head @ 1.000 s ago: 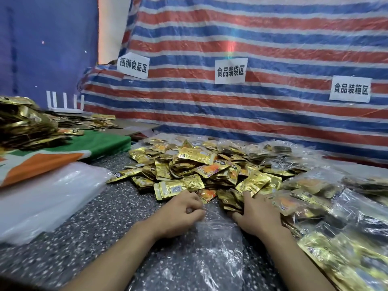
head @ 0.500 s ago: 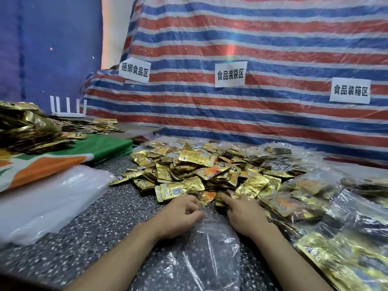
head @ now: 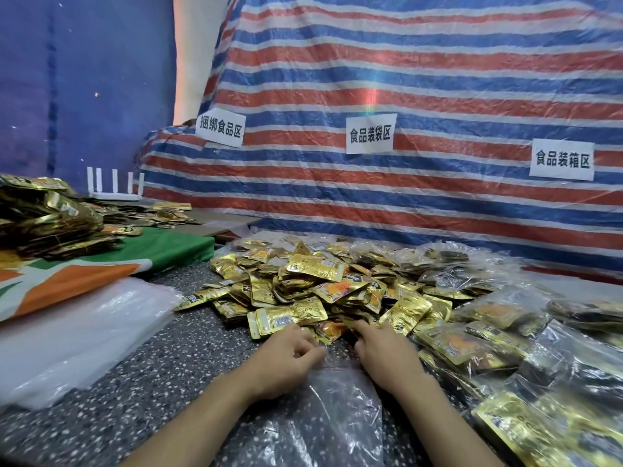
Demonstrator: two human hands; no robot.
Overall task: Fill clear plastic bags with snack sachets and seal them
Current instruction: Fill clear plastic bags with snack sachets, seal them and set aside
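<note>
Left hand: fingers curled close together at the mouth of the clear bag; pinch on the film not discernible.
Right hand: fingers bent forward, tips touching the near edge of the sachet pile; grip on any sachet not discernible.
Clear bag: flat on the worktop between both forearms, mouth toward the pile, red strip at the mouth between the hands.
Sachet pile: gold sachets heaped at centre, near edge just beyond the bag mouth, far edge close to the striped tarp.
Filled bags: packed along the right, just beside the right forearm, meeting the pile's right edge.
Empty bag stack: left side, well apart from the hands.
Open room: bare speckled worktop between the stack and the left forearm.
Left margin: green and orange cloth carrying a second sachet heap.
Paper signs: three, fixed to the tarp.
</note>
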